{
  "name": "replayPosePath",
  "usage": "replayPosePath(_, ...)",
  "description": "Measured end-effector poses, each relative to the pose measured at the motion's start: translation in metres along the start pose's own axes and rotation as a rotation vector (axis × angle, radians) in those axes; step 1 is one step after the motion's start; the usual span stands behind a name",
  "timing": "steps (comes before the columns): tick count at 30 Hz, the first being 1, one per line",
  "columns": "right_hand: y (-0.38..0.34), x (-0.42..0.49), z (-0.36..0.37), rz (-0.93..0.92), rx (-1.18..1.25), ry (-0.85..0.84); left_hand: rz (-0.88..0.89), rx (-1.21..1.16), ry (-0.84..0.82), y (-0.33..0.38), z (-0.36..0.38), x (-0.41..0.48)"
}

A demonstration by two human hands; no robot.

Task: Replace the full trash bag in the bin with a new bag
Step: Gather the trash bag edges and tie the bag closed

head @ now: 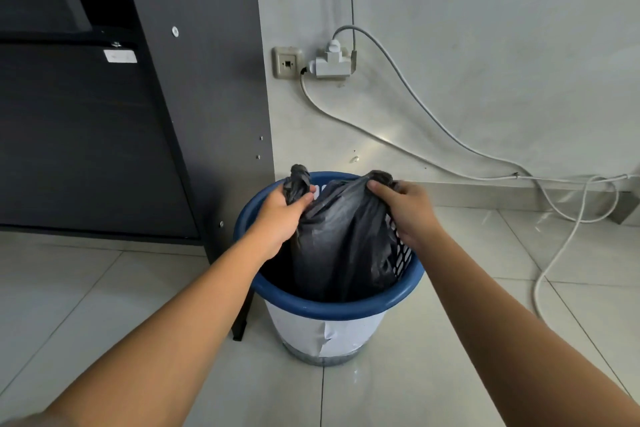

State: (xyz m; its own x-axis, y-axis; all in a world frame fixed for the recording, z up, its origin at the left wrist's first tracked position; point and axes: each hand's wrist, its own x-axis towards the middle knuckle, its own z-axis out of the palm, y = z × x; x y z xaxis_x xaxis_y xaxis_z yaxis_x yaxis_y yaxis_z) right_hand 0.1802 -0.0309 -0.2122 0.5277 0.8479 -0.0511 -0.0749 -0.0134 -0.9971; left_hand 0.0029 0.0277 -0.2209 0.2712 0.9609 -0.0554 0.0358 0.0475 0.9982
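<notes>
hands — left hand (280, 215), right hand (405, 208) clamped on black bag (343, 246) (gathered top) | bag inside blue-rimmed bin (332, 310)

There is only one view. The camera sits on the person's head and looks forward and down. It is a wide view, so straight lines bend a little near the edges. Both arms reach in from the bottom corners and meet near the middle, where the left hand (282, 215) and the right hand (403, 210) are. The bin (332, 310) sits close, just below the middle, and we look down into its open top. The floor (104, 288) fills the bottom half. The wall (485, 45) fills the top right, and a dark cabinet (104, 132) fills the top left.
</notes>
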Motion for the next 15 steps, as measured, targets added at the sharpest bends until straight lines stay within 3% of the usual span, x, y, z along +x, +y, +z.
replayPosePath(2, 0.012, 0.000, 0.005, -0.059, -0.209, 0.021, 0.019, 0.137, 0.002, -0.010, 0.000, 0.000)
replayPosePath(5, 0.021, 0.006, 0.010, 0.073, -0.223, -0.024, 0.011, 0.133, 0.020, -0.018, 0.002, -0.001)
replayPosePath(10, 0.031, 0.025, 0.010, 0.339, 0.142, -0.102, -0.052, 0.112, -0.049, -0.025, -0.006, 0.002)
replayPosePath(13, 0.029, 0.020, 0.012, 0.281, 0.341, -0.211, -0.001, 0.169, -0.050, -0.027, -0.004, 0.005)
replayPosePath(15, 0.027, 0.017, 0.007, 0.204, 0.325, -0.258, 0.044, 0.182, 0.022, -0.026, -0.005, 0.009)
